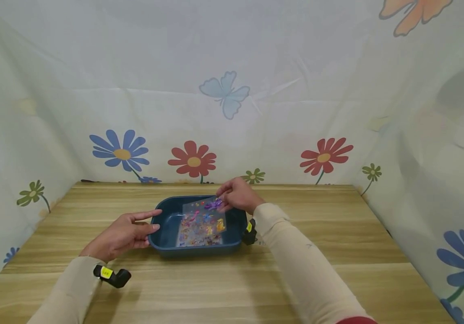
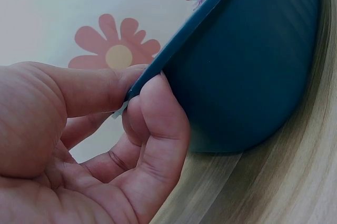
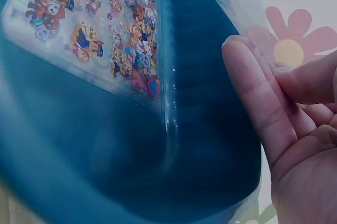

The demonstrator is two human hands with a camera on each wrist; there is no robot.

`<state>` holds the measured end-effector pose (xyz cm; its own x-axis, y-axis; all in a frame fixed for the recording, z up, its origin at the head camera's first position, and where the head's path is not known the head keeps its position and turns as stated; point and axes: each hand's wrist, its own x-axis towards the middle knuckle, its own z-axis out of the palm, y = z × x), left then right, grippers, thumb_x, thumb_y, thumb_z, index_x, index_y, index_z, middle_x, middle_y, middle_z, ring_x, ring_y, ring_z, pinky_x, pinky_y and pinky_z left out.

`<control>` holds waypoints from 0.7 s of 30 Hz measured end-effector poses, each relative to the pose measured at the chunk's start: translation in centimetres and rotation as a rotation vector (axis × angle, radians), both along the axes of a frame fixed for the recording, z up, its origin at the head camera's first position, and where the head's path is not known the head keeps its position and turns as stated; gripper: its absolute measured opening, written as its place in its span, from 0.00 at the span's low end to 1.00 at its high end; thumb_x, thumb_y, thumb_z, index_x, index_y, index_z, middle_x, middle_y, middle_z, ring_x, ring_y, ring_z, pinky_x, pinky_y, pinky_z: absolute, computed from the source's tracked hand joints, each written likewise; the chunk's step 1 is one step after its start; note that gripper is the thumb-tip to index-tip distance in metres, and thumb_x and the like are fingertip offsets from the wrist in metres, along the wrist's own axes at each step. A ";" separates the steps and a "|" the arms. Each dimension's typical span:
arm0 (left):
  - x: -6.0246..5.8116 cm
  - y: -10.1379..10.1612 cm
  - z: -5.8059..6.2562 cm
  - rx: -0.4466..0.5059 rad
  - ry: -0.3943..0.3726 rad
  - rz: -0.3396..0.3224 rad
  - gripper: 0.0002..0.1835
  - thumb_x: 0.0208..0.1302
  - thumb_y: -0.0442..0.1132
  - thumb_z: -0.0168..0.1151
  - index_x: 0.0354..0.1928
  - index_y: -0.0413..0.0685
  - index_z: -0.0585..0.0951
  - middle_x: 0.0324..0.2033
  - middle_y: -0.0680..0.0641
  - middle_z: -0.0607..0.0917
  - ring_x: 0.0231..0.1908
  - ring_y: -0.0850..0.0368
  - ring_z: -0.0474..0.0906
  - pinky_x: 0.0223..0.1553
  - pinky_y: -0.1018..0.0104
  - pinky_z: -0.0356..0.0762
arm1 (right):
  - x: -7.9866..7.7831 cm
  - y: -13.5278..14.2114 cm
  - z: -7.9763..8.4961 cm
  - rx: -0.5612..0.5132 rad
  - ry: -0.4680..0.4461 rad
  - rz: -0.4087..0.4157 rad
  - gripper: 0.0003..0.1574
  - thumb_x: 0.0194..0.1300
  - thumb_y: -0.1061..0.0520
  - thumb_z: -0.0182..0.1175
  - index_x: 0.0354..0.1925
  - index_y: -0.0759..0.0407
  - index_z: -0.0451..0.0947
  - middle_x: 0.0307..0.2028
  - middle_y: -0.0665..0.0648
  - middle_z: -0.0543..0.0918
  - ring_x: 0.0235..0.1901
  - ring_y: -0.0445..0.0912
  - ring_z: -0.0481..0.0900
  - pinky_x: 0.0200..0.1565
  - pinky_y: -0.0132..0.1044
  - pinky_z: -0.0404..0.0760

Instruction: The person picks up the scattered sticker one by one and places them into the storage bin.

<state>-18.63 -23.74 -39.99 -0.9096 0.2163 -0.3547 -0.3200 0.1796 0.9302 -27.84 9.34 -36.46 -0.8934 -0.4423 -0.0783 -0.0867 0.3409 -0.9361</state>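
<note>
A dark blue plastic basin (image 1: pixel 199 253) sits on the table with its rounded rim up. My left hand (image 1: pixel 124 234) pinches the basin's left rim, thumb on one side and bent fingers on the other, as the left wrist view shows close up. Over the basin's far right part, my right hand (image 1: pixel 238 194) pinches the upper right corner of a clear sticker sheet (image 1: pixel 205 219) with colourful figures. That sheet hangs tilted within the basin. Beneath it, more clear sheets of small cartoon stickers (image 3: pixel 113 29) lie on the basin floor.
The basin stands on a wood-grain table (image 1: pixel 183 292). A white curtain (image 1: pixel 280 103) printed with flowers and butterflies encloses the table at the back and sides. Black wrist cameras (image 1: pixel 112 275) are strapped to both sleeves, the right one close to the basin's right end.
</note>
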 end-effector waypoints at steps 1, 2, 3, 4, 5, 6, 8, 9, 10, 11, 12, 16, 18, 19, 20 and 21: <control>0.0 0.0 0.0 -0.003 0.000 0.000 0.39 0.62 0.45 0.68 0.74 0.57 0.63 0.27 0.51 0.77 0.28 0.56 0.75 0.36 0.66 0.83 | 0.0 -0.1 0.0 0.004 0.000 -0.001 0.16 0.68 0.70 0.53 0.52 0.74 0.78 0.41 0.68 0.86 0.27 0.48 0.87 0.37 0.43 0.87; 0.0 0.0 0.0 -0.004 -0.002 0.000 0.39 0.62 0.45 0.68 0.74 0.57 0.63 0.27 0.51 0.77 0.28 0.56 0.75 0.36 0.66 0.83 | 0.1 -0.1 0.1 0.008 0.001 -0.002 0.16 0.68 0.70 0.53 0.52 0.74 0.78 0.42 0.68 0.86 0.27 0.48 0.87 0.37 0.43 0.87; -0.1 0.0 0.0 -0.005 -0.002 0.001 0.39 0.62 0.45 0.68 0.74 0.57 0.63 0.27 0.51 0.77 0.28 0.56 0.75 0.36 0.66 0.83 | 0.1 -0.2 0.1 0.012 0.004 -0.001 0.15 0.68 0.70 0.53 0.51 0.74 0.78 0.41 0.68 0.86 0.27 0.48 0.88 0.37 0.43 0.87; -0.1 0.0 0.0 -0.006 -0.004 0.002 0.39 0.62 0.45 0.68 0.74 0.57 0.64 0.27 0.50 0.77 0.29 0.56 0.75 0.36 0.66 0.83 | 0.1 -0.3 0.1 0.012 0.006 0.000 0.15 0.68 0.70 0.54 0.51 0.74 0.79 0.42 0.68 0.86 0.28 0.50 0.88 0.38 0.43 0.87; -0.1 0.0 0.0 -0.006 -0.005 0.004 0.39 0.62 0.45 0.69 0.74 0.57 0.64 0.27 0.50 0.77 0.29 0.56 0.75 0.36 0.66 0.83 | 0.0 -0.3 0.0 0.013 0.007 -0.002 0.15 0.68 0.70 0.54 0.51 0.73 0.79 0.42 0.68 0.86 0.28 0.50 0.88 0.38 0.43 0.87; -0.1 0.0 0.0 -0.005 -0.005 0.004 0.39 0.62 0.45 0.69 0.74 0.57 0.64 0.28 0.50 0.77 0.28 0.56 0.75 0.36 0.66 0.83 | 0.1 -0.4 0.1 0.014 0.007 -0.003 0.15 0.68 0.70 0.54 0.51 0.74 0.79 0.42 0.68 0.86 0.29 0.50 0.88 0.38 0.44 0.87; -0.1 0.0 0.0 -0.003 -0.004 0.003 0.39 0.62 0.45 0.68 0.74 0.57 0.63 0.28 0.50 0.77 0.28 0.56 0.75 0.36 0.66 0.83 | 0.1 -0.6 0.0 0.016 0.010 -0.006 0.15 0.68 0.70 0.53 0.50 0.74 0.79 0.41 0.68 0.86 0.28 0.51 0.88 0.38 0.45 0.87; -0.1 -0.1 0.0 -0.002 -0.002 0.002 0.39 0.62 0.44 0.68 0.74 0.57 0.64 0.28 0.50 0.77 0.28 0.56 0.75 0.36 0.66 0.83 | 0.0 -0.6 0.0 0.016 0.010 -0.008 0.15 0.68 0.70 0.53 0.50 0.74 0.79 0.40 0.68 0.86 0.28 0.51 0.88 0.39 0.45 0.87; -0.1 -0.1 -0.1 -0.003 -0.001 0.001 0.39 0.63 0.44 0.68 0.74 0.57 0.64 0.28 0.50 0.77 0.28 0.56 0.75 0.36 0.66 0.83 | 0.0 -0.7 0.0 0.015 0.008 -0.008 0.15 0.68 0.70 0.53 0.50 0.74 0.79 0.40 0.68 0.86 0.28 0.51 0.88 0.39 0.46 0.87; -0.1 -0.1 -0.1 -0.006 0.001 0.001 0.39 0.63 0.44 0.68 0.74 0.57 0.64 0.28 0.50 0.77 0.28 0.56 0.75 0.36 0.66 0.83 | 0.0 -0.7 -0.1 0.017 0.006 -0.010 0.15 0.67 0.70 0.53 0.50 0.74 0.79 0.39 0.68 0.86 0.28 0.50 0.88 0.39 0.46 0.87; -0.1 -0.1 -0.1 -0.008 0.003 0.001 0.39 0.63 0.44 0.68 0.74 0.57 0.64 0.28 0.50 0.77 0.28 0.56 0.75 0.36 0.67 0.83 | -0.1 -0.8 -0.1 0.019 0.005 -0.010 0.15 0.67 0.70 0.53 0.49 0.74 0.79 0.38 0.68 0.86 0.28 0.50 0.88 0.40 0.47 0.87; -0.1 -0.1 -0.2 -0.014 0.006 -0.001 0.38 0.63 0.44 0.68 0.74 0.57 0.64 0.27 0.50 0.76 0.28 0.56 0.75 0.36 0.67 0.83 | -0.1 -0.9 -0.3 0.024 0.006 -0.007 0.15 0.67 0.71 0.53 0.49 0.74 0.79 0.38 0.69 0.86 0.29 0.53 0.88 0.40 0.48 0.86; -0.1 -0.1 -0.2 -0.009 0.004 -0.001 0.38 0.63 0.44 0.68 0.74 0.57 0.64 0.28 0.50 0.76 0.28 0.56 0.75 0.36 0.67 0.83 | 0.0 -1.0 -0.4 0.027 0.006 -0.005 0.15 0.66 0.71 0.53 0.49 0.75 0.79 0.37 0.69 0.86 0.29 0.53 0.88 0.40 0.49 0.86; -0.1 -0.1 -0.2 -0.005 0.003 -0.002 0.38 0.63 0.44 0.68 0.74 0.57 0.64 0.28 0.50 0.77 0.28 0.56 0.75 0.36 0.67 0.82 | 0.0 -1.1 -0.4 0.027 0.007 -0.004 0.15 0.66 0.71 0.52 0.48 0.75 0.79 0.37 0.70 0.86 0.29 0.53 0.88 0.40 0.50 0.86; -0.2 -0.1 -0.2 0.000 0.003 -0.002 0.38 0.63 0.44 0.68 0.74 0.57 0.64 0.28 0.50 0.77 0.28 0.56 0.75 0.36 0.66 0.82 | 0.0 -1.2 -0.4 0.025 0.006 -0.003 0.15 0.65 0.72 0.52 0.48 0.75 0.79 0.37 0.71 0.86 0.28 0.53 0.88 0.41 0.50 0.86; -0.2 -0.1 -0.3 0.001 0.003 -0.002 0.38 0.63 0.44 0.68 0.74 0.57 0.64 0.28 0.50 0.77 0.28 0.56 0.75 0.36 0.66 0.82 | 0.0 -1.3 -0.5 0.022 0.003 -0.002 0.15 0.65 0.72 0.52 0.48 0.76 0.79 0.36 0.71 0.86 0.27 0.52 0.88 0.41 0.52 0.85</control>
